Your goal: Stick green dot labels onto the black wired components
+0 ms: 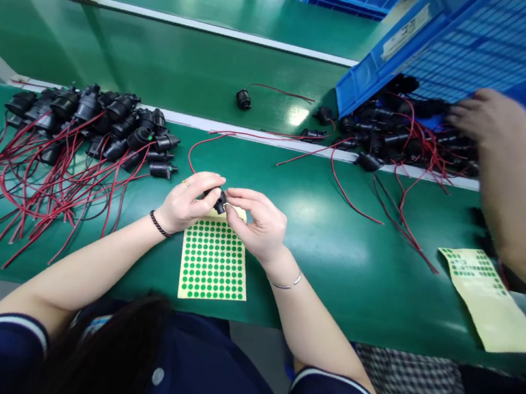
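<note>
A small black pump-like part (220, 203) with a short spout is held between my hands, over the top of a sticker sheet. My left hand (189, 200) grips it from the left, fingers over its top and thumb at its front. From the right, my right hand (258, 226) has its thumb and fingertips bent in against its side; whether a sticker is between them is hidden. A red wire runs up behind my left hand. Rows of round green stickers cover the pale yellow sticker sheet (214, 261), lying flat beneath my hands.
Left lies a heap of similar black parts (121, 116) with trailing red and black wires. Behind on the right, a tilted blue crate (375, 75) has more parts at its mouth, where a co-worker's hand (496, 120) reaches. A second, partly used sticker sheet (489, 303) lies right.
</note>
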`<state>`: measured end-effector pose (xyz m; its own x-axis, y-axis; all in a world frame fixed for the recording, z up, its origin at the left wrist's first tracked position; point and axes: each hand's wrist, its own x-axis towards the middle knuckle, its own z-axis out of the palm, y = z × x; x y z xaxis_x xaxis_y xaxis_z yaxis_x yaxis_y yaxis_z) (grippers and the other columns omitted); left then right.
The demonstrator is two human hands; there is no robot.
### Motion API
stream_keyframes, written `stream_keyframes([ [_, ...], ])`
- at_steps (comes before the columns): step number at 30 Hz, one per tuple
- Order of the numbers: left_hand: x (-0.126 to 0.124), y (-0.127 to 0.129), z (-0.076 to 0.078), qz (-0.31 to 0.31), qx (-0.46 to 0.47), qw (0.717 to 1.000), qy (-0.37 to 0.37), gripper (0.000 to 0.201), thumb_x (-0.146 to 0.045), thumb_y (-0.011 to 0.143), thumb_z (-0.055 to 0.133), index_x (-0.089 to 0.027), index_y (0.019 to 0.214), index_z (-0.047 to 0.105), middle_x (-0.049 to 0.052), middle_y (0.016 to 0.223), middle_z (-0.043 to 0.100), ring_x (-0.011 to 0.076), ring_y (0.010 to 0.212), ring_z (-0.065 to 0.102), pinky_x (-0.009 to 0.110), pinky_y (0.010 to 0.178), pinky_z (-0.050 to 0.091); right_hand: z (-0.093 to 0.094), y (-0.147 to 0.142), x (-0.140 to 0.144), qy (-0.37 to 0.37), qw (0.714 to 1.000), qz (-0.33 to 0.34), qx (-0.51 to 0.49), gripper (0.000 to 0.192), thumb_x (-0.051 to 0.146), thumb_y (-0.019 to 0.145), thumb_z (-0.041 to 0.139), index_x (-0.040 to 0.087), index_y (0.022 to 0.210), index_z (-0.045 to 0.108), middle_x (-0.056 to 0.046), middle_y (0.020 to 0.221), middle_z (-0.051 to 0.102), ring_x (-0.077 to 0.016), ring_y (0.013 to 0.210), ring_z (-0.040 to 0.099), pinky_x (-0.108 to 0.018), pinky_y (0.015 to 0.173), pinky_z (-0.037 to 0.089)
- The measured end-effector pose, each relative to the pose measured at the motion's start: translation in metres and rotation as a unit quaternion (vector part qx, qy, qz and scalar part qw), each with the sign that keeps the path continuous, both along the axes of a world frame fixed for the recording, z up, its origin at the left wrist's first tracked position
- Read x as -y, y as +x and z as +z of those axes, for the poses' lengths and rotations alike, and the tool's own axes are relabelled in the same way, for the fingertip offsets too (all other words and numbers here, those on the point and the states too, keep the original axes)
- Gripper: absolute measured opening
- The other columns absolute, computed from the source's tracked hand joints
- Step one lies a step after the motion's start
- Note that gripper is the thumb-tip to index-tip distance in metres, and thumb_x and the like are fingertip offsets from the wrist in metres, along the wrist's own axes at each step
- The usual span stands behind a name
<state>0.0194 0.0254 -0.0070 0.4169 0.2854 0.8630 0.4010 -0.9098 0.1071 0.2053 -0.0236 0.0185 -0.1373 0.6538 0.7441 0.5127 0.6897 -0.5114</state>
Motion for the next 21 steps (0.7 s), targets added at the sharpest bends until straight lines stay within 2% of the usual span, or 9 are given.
stream_keyframes([
  [7,-0.0001,-0.0003,0.0010,-0.016,0.002,1.000,-0.016,0.015,-0.010,0.095,0.051,-0.020,0.103,0.059,0.009,0.118,0.071,0.0203,0.114,0.068,0.039,0.089,0.064,0.0019,0.0023,-0.0003,0.001,1.000,0.004,0.026,0.015,0.012,0.087,0.066,0.023,0.095,0.072,-0.007,0.099,0.079,-0.0186,0.089,0.077,-0.033,0.080,0.066],
  [11,0.0004,0.0018,0.0023,0.001,-0.016,1.000,0.004,0.014,-0.009,0.095,0.052,-0.019,0.103,0.059,0.010,0.115,0.072,0.0212,0.113,0.069,0.039,0.088,0.065,0.0008,0.0032,-0.0001,0.000,0.999,-0.008,0.042,0.014,0.013,0.087,0.066,0.023,0.094,0.072,-0.006,0.099,0.079,-0.0178,0.089,0.076,-0.032,0.079,0.067],
  [14,0.0009,0.0025,-0.0003,-0.002,-0.016,1.000,-0.012,0.015,-0.010,0.095,0.052,-0.019,0.105,0.059,0.011,0.115,0.072,0.0217,0.115,0.068,0.040,0.091,0.064,-0.0011,0.0015,0.0005,-0.011,0.999,-0.012,0.031,0.012,0.013,0.087,0.067,0.023,0.091,0.072,-0.006,0.097,0.079,-0.0173,0.088,0.076,-0.032,0.078,0.066],
  [18,0.0003,0.0025,-0.0039,-0.015,-0.004,0.999,-0.029,0.017,-0.009,0.094,0.052,-0.019,0.106,0.060,0.011,0.116,0.072,0.0218,0.117,0.067,0.041,0.092,0.062,-0.0035,-0.0009,0.0014,-0.099,0.994,0.008,-0.043,0.009,0.016,0.087,0.067,0.023,0.085,0.073,-0.005,0.097,0.079,-0.0177,0.089,0.075,-0.034,0.081,0.065],
  [21,-0.0008,0.0026,-0.0040,-0.021,0.012,0.999,-0.024,0.019,-0.006,0.093,0.054,-0.018,0.106,0.060,0.012,0.115,0.072,0.0214,0.115,0.067,0.039,0.091,0.062,-0.0040,0.0000,0.0007,-0.190,0.975,0.040,-0.109,0.007,0.019,0.087,0.069,0.023,0.084,0.074,-0.005,0.100,0.078,-0.0180,0.092,0.075,-0.035,0.084,0.064],
])
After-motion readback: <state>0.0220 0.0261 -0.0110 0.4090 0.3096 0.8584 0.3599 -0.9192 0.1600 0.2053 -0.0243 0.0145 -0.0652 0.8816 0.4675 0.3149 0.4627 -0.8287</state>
